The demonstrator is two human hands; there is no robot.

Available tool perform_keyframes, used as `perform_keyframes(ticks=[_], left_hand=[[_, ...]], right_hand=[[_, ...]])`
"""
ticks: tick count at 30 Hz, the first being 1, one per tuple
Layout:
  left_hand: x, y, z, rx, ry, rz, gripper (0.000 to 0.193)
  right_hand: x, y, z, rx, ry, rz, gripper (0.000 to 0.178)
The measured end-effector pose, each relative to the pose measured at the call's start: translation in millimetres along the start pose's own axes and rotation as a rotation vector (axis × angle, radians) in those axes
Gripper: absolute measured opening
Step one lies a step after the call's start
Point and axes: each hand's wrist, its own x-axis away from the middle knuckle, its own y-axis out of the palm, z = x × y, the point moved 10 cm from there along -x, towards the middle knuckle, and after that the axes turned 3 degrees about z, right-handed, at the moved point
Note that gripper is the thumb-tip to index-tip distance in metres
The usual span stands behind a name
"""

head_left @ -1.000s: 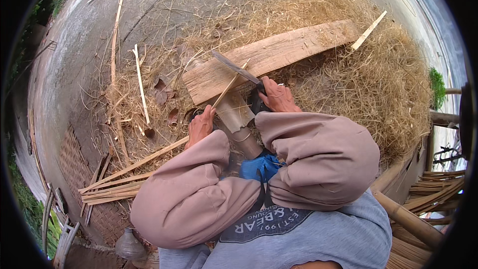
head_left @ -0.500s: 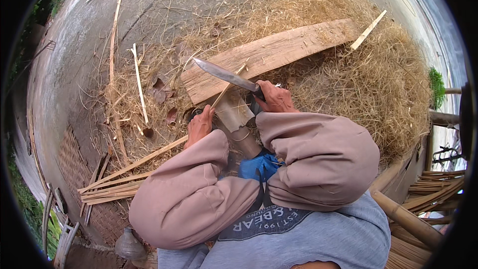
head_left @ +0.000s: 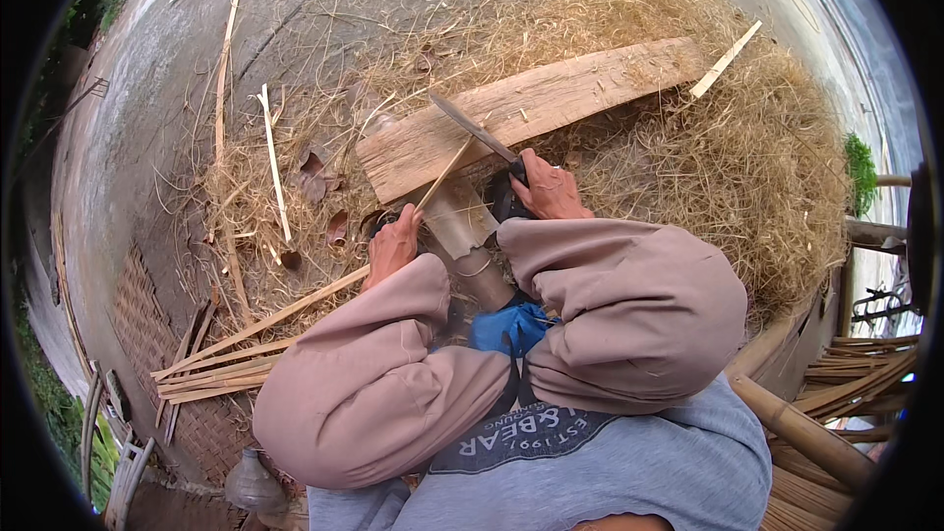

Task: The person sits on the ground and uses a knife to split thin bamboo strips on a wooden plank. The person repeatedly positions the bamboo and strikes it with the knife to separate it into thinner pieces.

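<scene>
My right hand point(head_left: 553, 187) is wrapped round the dark handle of a long knife point(head_left: 470, 124). Its blade slants up to the left across a thick wooden board point(head_left: 590, 87) and crosses the tip end of a thin bamboo strip point(head_left: 447, 173). With closed fingers my left hand point(head_left: 394, 239) grips that strip, whose far end lies on the board and whose long tail runs back past my left knee. Under the board's near left end a round pole point(head_left: 482, 275) with a pale wrap point(head_left: 462, 228) comes toward me. A blue cloth point(head_left: 511, 328) sits at its near end.
Heaps of curly shavings point(head_left: 747, 177) lie around the board. More split strips point(head_left: 221, 379) rest at lower left on a woven mat point(head_left: 147, 324), near a glass jar point(head_left: 256, 482). Loose strips point(head_left: 275, 162) are on the floor. Bamboo poles point(head_left: 806, 433) stand at right.
The knife has swung and drawn back to the right, its tip now farther right and higher, with the blade turned more edge-on. My left hand and the strip have barely moved.
</scene>
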Motion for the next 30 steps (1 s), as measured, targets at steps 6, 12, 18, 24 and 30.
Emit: perform_keyframes(ticks=[6,12,18,24,30], left_hand=[[3,-3,3,0.005,0.003,0.02,0.026],[7,-2,0,0.028,-0.01,0.036,0.026],[1,1,-2,0.009,0.035,0.04,0.026],[3,1,5,0.03,0.046,0.018,0.025],[3,1,1,0.039,0.009,0.002,0.025]], right_hand=[[-1,0,-14,-0.058,-0.085,0.059,0.039],[6,1,-15,-0.019,-0.088,0.06,0.039],[0,9,-4,0.06,0.021,-0.015,0.041],[3,6,8,0.168,0.079,-0.001,0.042],[5,16,23,0.174,0.171,-0.063,0.043]])
